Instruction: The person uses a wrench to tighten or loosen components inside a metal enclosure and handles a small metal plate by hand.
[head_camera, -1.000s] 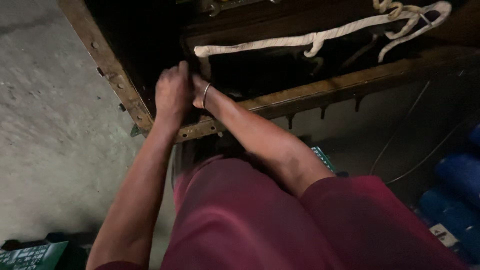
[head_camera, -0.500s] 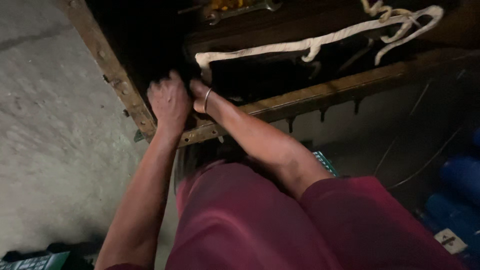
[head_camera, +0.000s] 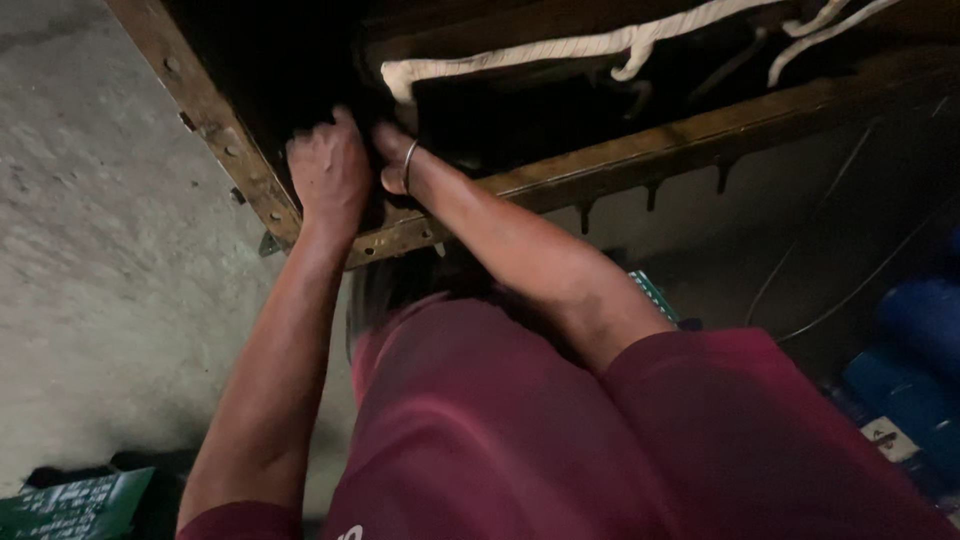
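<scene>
1. Nearest to me is the maroon short-sleeved shirt (head_camera: 560, 440), filling the bottom of the view below both forearms.
2. My left hand (head_camera: 328, 170) sits at the corner of the worn wooden frame with rusty metal edging (head_camera: 225, 140), knuckles toward me. Its fingers (head_camera: 318, 135) are curled tight together and reach into the dark hollow. I cannot tell what they pinch, since the tips are lost in shadow.
3. My right hand (head_camera: 400, 165), with a thin metal bangle (head_camera: 407, 166) at the wrist, lies just beside the left, touching it. Its fingers go over the frame's front rail into the same dark spot, and I cannot tell whether they are spread or closed. I judge both hands meet there to work one hidden point together.
4. Just beyond the fingers, the thick white braided rope (head_camera: 560, 45) starts and runs away to the right along the inside of the frame.
5. Left of the fingers lies the grey concrete floor (head_camera: 90, 250); far right, blue plastic bundles (head_camera: 915, 350).
</scene>
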